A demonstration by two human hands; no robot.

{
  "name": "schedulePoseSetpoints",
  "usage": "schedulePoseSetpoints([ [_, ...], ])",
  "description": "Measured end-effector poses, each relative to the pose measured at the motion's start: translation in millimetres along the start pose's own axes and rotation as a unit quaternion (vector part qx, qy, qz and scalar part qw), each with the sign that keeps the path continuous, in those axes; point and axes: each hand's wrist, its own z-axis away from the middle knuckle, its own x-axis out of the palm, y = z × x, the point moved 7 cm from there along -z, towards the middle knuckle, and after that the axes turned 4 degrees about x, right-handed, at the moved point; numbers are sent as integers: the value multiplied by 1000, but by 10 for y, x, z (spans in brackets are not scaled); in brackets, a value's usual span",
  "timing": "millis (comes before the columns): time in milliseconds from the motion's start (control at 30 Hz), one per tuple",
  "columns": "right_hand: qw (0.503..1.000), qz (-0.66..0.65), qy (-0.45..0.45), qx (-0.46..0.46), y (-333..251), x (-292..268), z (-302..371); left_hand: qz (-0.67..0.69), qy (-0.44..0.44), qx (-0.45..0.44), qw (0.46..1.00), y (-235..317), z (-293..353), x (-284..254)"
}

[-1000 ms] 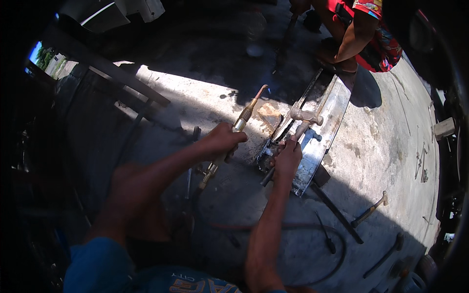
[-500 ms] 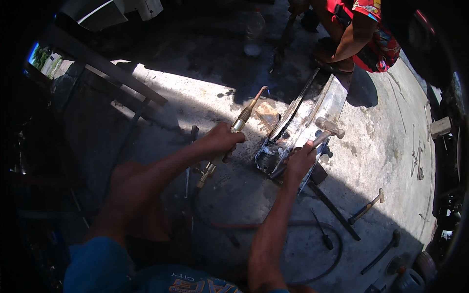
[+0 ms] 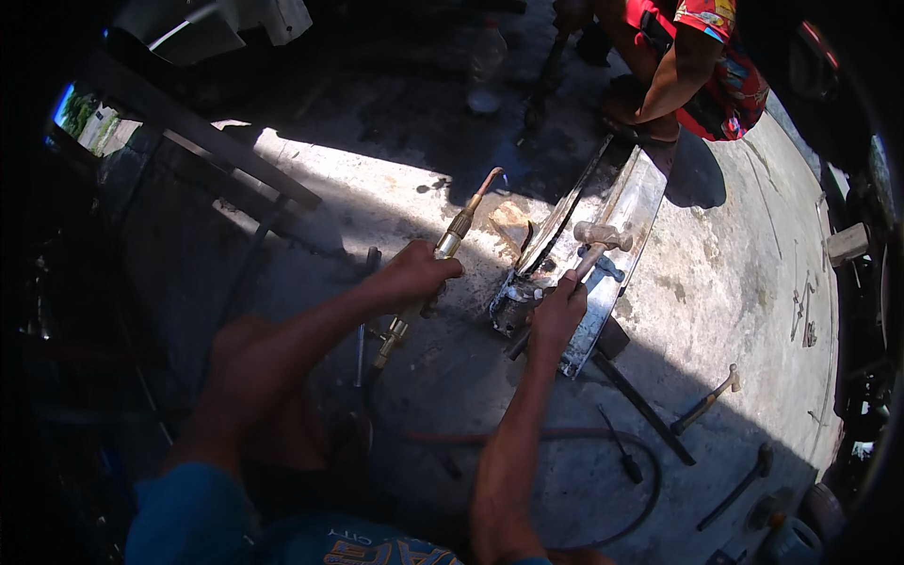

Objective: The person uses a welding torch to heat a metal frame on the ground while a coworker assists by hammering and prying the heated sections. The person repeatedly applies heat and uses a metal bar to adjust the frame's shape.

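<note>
My left hand [image 3: 421,273] is closed round the brass body of a gas torch [image 3: 459,226]. The torch's bent copper tip points up and away, with a small bluish flame at its end. My right hand [image 3: 559,311] grips the handle of a hammer [image 3: 603,235], whose metal head is over a long, silvery metal panel [image 3: 643,188]. This panel lies on the concrete, its near end jagged and scorched. Whether the hammer head touches the metal I cannot tell. A brownish, stone-like block [image 3: 509,222] sits between the torch tip and the panel.
A crouching person's arm [image 3: 673,85] is beyond the panel's far end. At right lie a second hammer [image 3: 706,399], a third hammer [image 3: 739,483], a dark bar [image 3: 644,409] and a screwdriver [image 3: 621,444]. A hose [image 3: 565,433] curves nearby; a plastic bottle [image 3: 487,56] stands farther off.
The hammer in my right hand has moved left and slightly up, its handle now steeper. My left hand and the torch have shifted a little to the left.
</note>
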Motion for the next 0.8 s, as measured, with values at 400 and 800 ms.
schedulePoseSetpoints([
  [400,959,-268,76,50,170,-388,-457,-2,-17,-3,1000,27,-69,73],
  [800,958,-248,-98,103,346,195,-497,-53,-8,-20,998,25,-103,149],
])
